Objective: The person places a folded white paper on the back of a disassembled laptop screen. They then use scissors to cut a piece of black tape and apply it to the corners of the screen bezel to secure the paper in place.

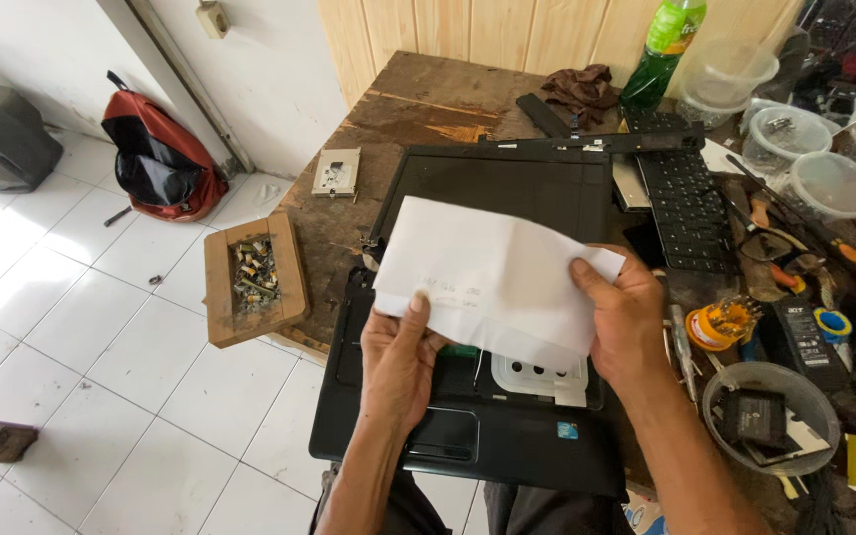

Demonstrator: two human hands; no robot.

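I hold a white sheet of paper [492,272] in both hands, above an opened black laptop [507,436]. My left hand [400,357] pinches the sheet's lower left edge with the thumb on top. Gripping its right edge is my right hand [626,317]. The paper is creased and carries faint writing. It hides the laptop's middle; under its lower edge a white plastic part [537,374] shows. The laptop's dark screen [507,188] lies flat behind it on the wooden table [418,104].
A loose black keyboard [688,210] lies to the right, with clear tubs [829,183], a green bottle [662,52], tools and a grey bowl [771,406] around it. A wooden tray of small parts [253,277] overhangs the table's left edge. A red backpack [159,163] leans on the wall.
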